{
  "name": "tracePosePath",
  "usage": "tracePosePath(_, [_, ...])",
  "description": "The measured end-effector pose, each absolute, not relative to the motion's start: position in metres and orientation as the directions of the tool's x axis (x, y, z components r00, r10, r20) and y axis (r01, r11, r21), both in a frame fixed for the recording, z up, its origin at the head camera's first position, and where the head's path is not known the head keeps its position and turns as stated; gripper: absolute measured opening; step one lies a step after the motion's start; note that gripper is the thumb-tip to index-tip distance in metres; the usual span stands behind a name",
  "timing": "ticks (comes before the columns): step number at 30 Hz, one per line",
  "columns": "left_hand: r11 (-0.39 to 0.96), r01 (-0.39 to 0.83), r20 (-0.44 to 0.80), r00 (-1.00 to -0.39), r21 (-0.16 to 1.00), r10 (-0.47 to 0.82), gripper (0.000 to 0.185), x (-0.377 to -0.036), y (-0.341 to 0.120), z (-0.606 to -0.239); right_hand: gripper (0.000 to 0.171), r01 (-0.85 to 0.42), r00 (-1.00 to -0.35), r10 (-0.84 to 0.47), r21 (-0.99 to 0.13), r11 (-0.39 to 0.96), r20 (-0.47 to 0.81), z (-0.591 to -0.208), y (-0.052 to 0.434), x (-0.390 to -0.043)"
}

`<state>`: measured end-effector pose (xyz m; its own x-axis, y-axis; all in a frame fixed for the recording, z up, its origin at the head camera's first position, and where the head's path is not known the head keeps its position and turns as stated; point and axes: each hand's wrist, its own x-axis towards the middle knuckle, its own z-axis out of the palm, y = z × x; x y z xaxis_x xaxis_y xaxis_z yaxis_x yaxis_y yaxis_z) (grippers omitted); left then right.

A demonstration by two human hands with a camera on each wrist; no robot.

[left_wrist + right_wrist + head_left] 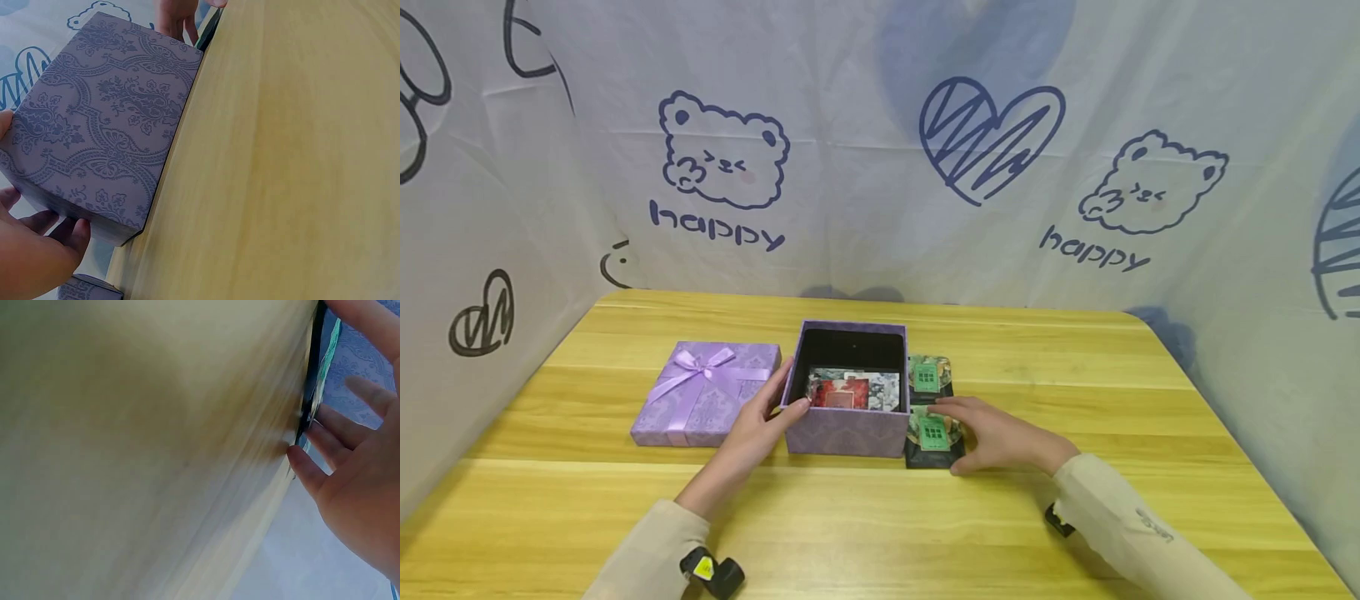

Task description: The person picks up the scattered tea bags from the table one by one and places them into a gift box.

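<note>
A purple patterned gift box (847,433) stands without its lid, its inside black. Inside lie several printed packets (842,393), red and grey-white. My left hand (758,427) holds the box at its front left corner, thumb at the front rim and fingers along the left side. Two black packets with green labels lie right of the box, a far packet (928,379) and a near packet (934,435). My right hand (1003,437) reaches over the near packet's right side, fingers spread, fingertips (299,456) right at the packet's edge.
The purple lid (707,396) with its ribbon bow lies left of the box on the wooden table (865,533). A white cloth (850,167) printed with bears and hearts hangs behind and at both sides.
</note>
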<state>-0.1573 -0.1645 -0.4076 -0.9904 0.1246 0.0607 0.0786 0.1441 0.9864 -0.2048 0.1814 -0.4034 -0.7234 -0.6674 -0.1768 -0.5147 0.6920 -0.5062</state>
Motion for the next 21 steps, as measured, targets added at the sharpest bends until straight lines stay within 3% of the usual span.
tracePosePath(9, [0.147,0.067,0.049,-0.991,0.987,0.126,0.070,-0.1580,-0.1647,-0.4077,0.080,-0.542,-0.703,-0.695,-0.518,0.661,-0.150,-0.4019,0.1854,-0.2030])
tracePosePath(21, [0.141,0.074,0.056,-0.990,0.987,0.127,0.070,-0.1569,-0.1641,-0.4071,0.083,-0.517,-0.739,-0.665,-0.544,0.662,-0.107,-0.3985,0.1888,-0.2012])
